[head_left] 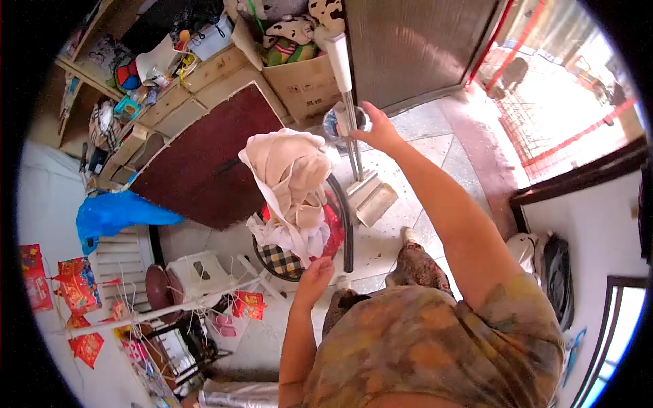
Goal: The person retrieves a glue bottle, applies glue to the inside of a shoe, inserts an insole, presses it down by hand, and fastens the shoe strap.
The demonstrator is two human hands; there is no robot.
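Note:
A heap of white and beige cloths (289, 166) lies on a round-seated chair, whose dark curved frame (347, 234) shows beside it. My left hand (315, 280) is at the lower end of the heap, its fingers curled at the tapering edge of a white cloth (306, 248). My right hand (382, 132) reaches forward with thumb and fingers apart, at the upright handles of a broom and a long-handled dustpan (376, 205). Behind the handles is a round bluish object (331, 124) that I cannot identify.
A dark red board (211, 156) leans against wooden drawers. A cardboard box (303, 85) holds plush toys. A blue plastic bag (119, 216), a white stool (203, 275) and a hanging rack with red paper decorations (78, 285) are at left. A bright doorway (537, 115) opens at right.

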